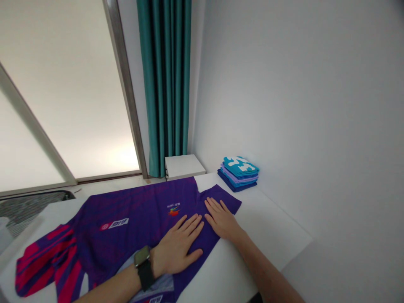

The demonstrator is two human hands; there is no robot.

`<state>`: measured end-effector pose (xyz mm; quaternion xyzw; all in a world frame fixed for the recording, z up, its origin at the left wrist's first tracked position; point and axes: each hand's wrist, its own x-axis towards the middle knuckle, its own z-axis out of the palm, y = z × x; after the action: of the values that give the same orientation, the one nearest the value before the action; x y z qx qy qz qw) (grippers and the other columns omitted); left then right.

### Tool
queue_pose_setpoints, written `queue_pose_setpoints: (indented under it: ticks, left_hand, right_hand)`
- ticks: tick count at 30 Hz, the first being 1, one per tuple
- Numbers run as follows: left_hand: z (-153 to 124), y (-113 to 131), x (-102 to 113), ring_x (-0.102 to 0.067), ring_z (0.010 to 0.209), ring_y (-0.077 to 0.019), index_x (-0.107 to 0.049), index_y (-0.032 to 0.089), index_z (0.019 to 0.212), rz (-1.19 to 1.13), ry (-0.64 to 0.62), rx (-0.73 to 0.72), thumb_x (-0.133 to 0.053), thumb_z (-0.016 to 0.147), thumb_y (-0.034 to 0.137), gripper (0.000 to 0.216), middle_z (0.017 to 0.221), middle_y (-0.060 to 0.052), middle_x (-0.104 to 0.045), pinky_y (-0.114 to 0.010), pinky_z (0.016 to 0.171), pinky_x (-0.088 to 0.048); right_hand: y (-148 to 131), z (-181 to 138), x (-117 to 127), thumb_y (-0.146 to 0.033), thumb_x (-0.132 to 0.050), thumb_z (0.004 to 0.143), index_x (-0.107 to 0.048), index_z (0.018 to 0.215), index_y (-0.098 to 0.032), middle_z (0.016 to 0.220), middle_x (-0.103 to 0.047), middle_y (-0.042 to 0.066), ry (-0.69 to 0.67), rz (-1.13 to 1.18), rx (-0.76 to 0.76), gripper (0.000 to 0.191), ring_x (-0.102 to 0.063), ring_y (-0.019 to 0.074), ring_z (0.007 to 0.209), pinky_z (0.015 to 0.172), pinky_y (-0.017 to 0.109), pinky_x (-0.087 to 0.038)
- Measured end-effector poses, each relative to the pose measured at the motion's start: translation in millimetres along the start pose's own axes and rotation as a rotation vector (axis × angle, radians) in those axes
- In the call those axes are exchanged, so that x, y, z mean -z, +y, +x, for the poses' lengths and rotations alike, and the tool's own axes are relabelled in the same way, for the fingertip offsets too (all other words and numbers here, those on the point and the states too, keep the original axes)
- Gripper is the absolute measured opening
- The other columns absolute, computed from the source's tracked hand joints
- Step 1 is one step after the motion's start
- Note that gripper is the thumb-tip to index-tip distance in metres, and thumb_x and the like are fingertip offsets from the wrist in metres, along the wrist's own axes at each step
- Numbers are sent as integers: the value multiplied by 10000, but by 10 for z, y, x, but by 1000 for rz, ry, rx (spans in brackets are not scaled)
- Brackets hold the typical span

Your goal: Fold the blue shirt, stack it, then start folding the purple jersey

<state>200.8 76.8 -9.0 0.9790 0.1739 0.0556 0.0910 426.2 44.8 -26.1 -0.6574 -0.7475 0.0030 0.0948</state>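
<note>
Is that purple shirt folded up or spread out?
Mostly spread: the purple shirt lies broad across the white surface, striped sleeve out. Any fold underneath, I cannot tell.

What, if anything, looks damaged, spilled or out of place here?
Nothing stands out: the purple shirt lies fairly smooth beneath the left hand and right hand, and the folded clothes sit neatly stacked by the wall.

Soft light glows through a translucent panel, brightest low down.
</note>
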Motion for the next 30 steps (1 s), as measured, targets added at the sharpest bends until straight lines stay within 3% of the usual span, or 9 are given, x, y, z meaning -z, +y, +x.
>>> queue_pose_setpoints:
  ticks: [10,15,20,23,27,30]
  left_hand:
    - [-7,-36,-42,-197,1463,-255,-176,267,1536,-7,16,-17,-403,960,514,667,1598,-71,-186,-481,1195,-150]
    - [-6,-38,-47,-200,1462,-255,-182,268,1535,-5,12,-19,-402,961,513,662,1596,-69,-193,-482,1194,-158]
    - [-8,-52,-59,-199,1463,-254,-174,273,1536,-3,28,-25,-404,958,520,669,1598,-67,-189,-481,1196,-149]
    - [-6,-48,-54,-202,1462,-255,-180,272,1535,0,19,-23,-413,956,513,669,1598,-68,-191,-481,1197,-145]
    - [0,-21,-25,-214,1458,-258,-206,258,1530,12,3,-12,-414,952,515,666,1593,-78,-205,-491,1194,-153]
    - [1,-9,-8,-211,1459,-257,-205,246,1531,16,-5,-7,-412,955,511,668,1591,-85,-205,-490,1194,-156]
  right_hand:
    - [631,104,5,-427,-238,995,-268,1514,-157,1572,-253,78,-63,-60,-99,585,-200,184,1457,1186,430,-151]
    - [797,122,63,-438,-225,993,-245,1520,-167,1580,-232,64,-99,-32,-100,593,-171,167,1463,1191,435,-125]
    - [731,153,95,-412,-278,990,-342,1486,-158,1545,-331,92,-48,5,-78,561,-250,184,1441,1191,435,-130]
    - [551,208,50,-375,-280,996,-360,1477,-156,1518,-385,97,-6,29,25,534,-291,179,1424,1190,426,-158]
    - [326,313,-28,-415,-243,1007,-295,1505,-174,1541,-343,80,-14,46,149,556,-253,168,1439,1187,412,-180]
    - [346,409,-37,-455,-229,1004,-277,1512,-167,1562,-288,84,-42,22,96,586,-219,186,1452,1188,421,-157]
